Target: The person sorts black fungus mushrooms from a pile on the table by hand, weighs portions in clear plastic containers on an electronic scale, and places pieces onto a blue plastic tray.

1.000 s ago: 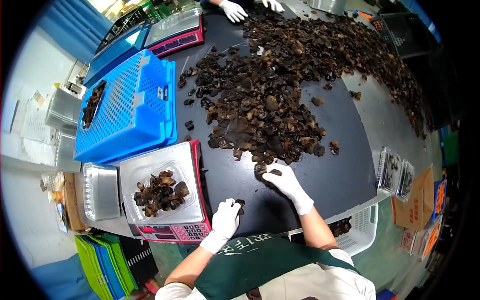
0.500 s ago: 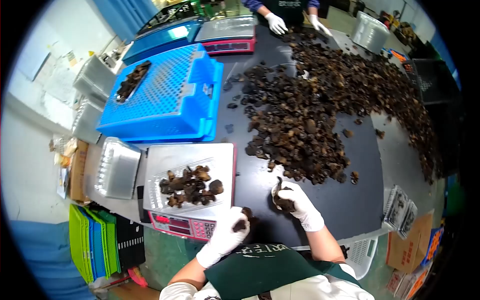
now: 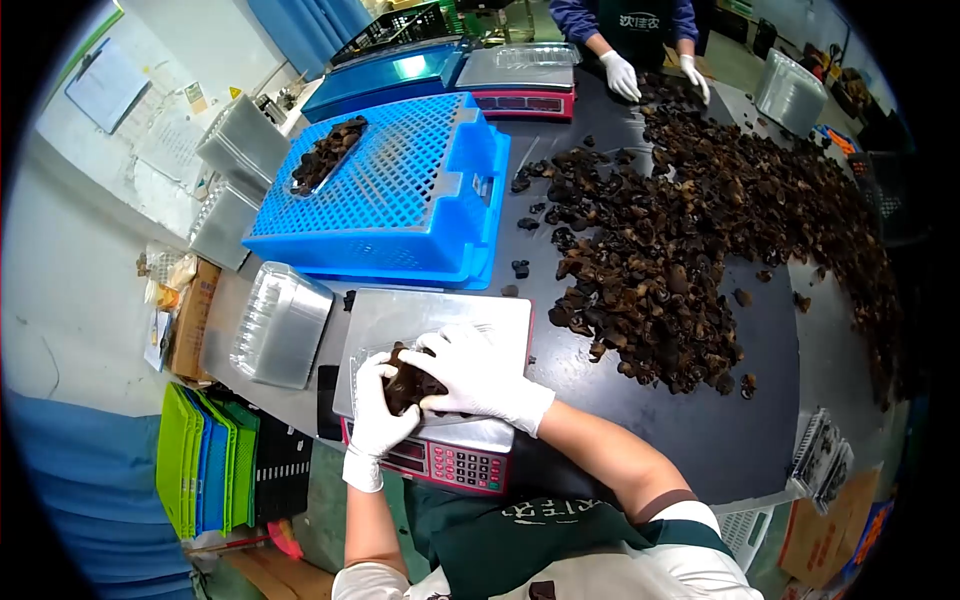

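Note:
My left hand and my right hand, both in white gloves, are cupped around a heap of dark brown wood ear mushrooms. The heap sits over the pink-sided digital scale. The clear plastic tray under it is mostly hidden by my hands. Fingers of both hands curl against the mushrooms from either side. Right of the scale, a big loose pile of wood ear mushrooms covers much of the dark table.
An upturned blue crate carries a filled tray. Stacked clear trays stand left of the scale. Across the table, a co-worker's gloved hands touch the pile near a second scale. More stacked trays stand at far right.
Both hands have moved left and up onto the scale, from the table's front edge. The mushrooms they carried are now at the heap, which the hands enclose. The view has shifted slightly.

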